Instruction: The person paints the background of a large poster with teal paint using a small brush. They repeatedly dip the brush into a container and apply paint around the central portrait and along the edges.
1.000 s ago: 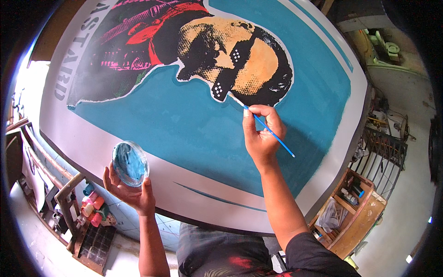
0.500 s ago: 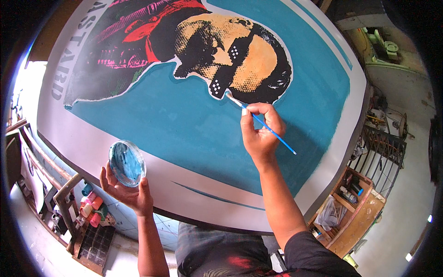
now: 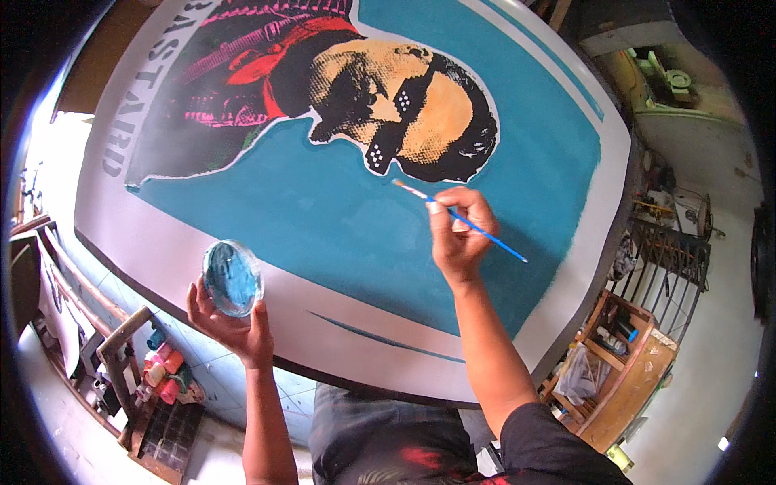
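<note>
My right hand (image 3: 462, 230) is closed round a thin blue paintbrush (image 3: 487, 235), held like a pen. Its brownish bristles point up and left, close to the white outline of the painted head. A large painting (image 3: 339, 234) spreads out before me: a portrait lying sideways in black, peach, red and pink on a teal ground, with a pale border. My left hand (image 3: 242, 331) holds up a round clear cup (image 3: 233, 277) smeared inside with blue-teal paint, at the painting's near left edge. Whether the bristles touch the surface, I cannot tell.
A wooden box (image 3: 618, 364) with bottles and a plastic bag stands at the lower right, beside a dark metal grille (image 3: 663, 263). Several coloured paint containers (image 3: 164, 368) sit at the lower left by a wooden frame (image 3: 121, 335). A toilet (image 3: 677, 78) shows at the far right.
The brush tip has moved slightly down from the white outline onto teal. My left hand and the cup have shifted slightly right, and the cup's inside faces me more.
</note>
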